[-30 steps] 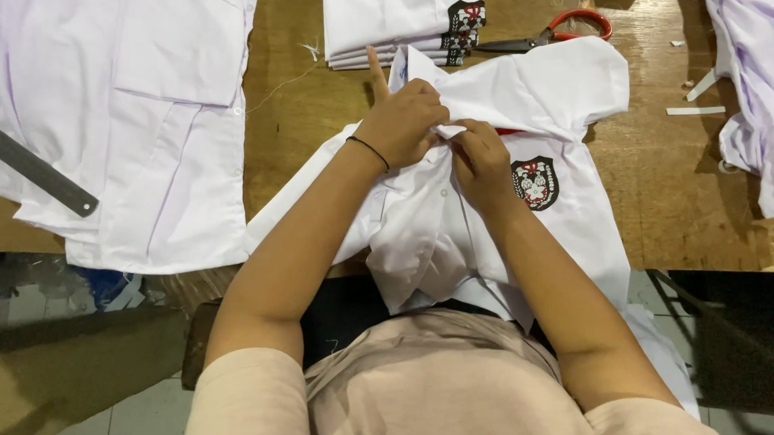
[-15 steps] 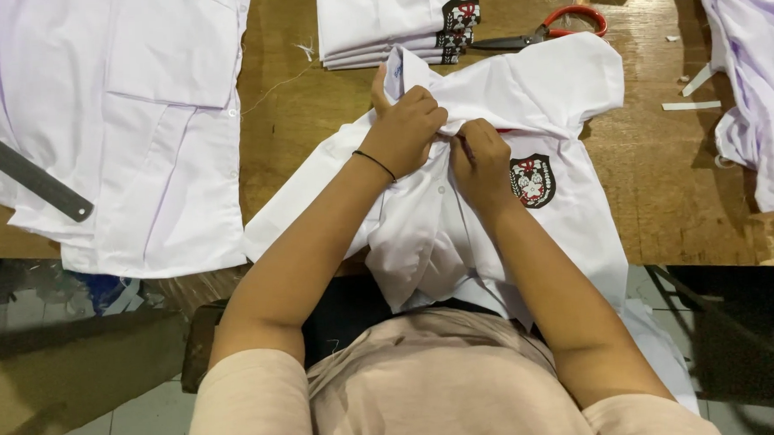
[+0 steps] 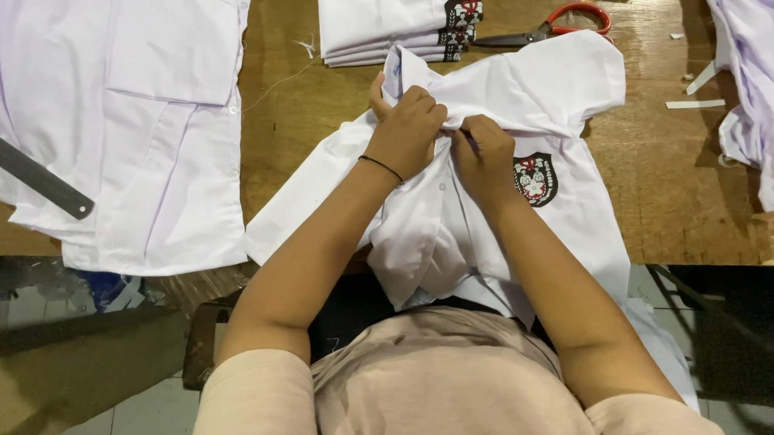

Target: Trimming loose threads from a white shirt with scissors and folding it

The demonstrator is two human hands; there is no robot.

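Both hands work the upper front of a white shirt spread on the wooden worktop, its lower part hanging off the near edge into the person's lap. Left hand has its fingers curled tight, pinching a fold of the shirt near the collar, thumb raised just beyond. Right hand sits touching the left, fingers narrow, pinching the cloth right at the front edge; looks like the two hold the fabric taut between them so a small spot, perhaps a button, can be handled, though the spot itself is hidden under the fingers. A black wristband sits on the left wrist. A dark badge on the shirt chest lies just right of the right fingers. Beyond the fingers, a stack of folded shirts and red-handled scissors, kept within reach. Well left of the left fingers, another shirt lies flat with a metal ruler on it. More white cloth is piled far right.
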